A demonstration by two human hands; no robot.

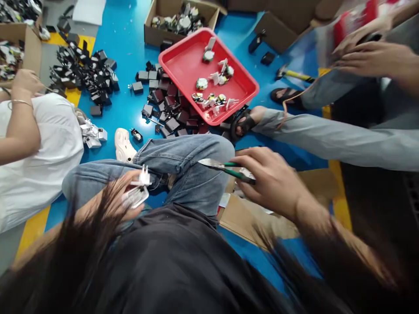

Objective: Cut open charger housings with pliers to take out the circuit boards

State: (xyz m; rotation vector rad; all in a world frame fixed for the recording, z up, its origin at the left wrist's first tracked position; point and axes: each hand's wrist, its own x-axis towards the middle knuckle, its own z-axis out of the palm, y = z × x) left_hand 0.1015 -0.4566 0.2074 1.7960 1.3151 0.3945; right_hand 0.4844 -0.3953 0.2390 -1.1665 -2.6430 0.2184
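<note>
My left hand point(113, 196) is closed around an opened white charger casing point(136, 197) above my crossed legs. A white plug piece point(144, 176) with metal prongs pointing up sits at its upper edge; I cannot tell if it is still attached. On the other side, my right hand point(271, 179) grips pliers point(212, 164) with green and black handles, the metal jaws pointing left toward the casing but apart from it. Beyond my legs, a red tray point(178, 65) holds several small circuit boards and white plug parts point(214, 101).
Black adapters point(173, 117) lie heaped under and beside the tray, with another black pile point(85, 72) farther left. White casings point(94, 134) lie near a co-worker in white point(49, 131). Cardboard boxes point(153, 35) stand behind. At right are another person's legs point(310, 128) and a hammer point(297, 76).
</note>
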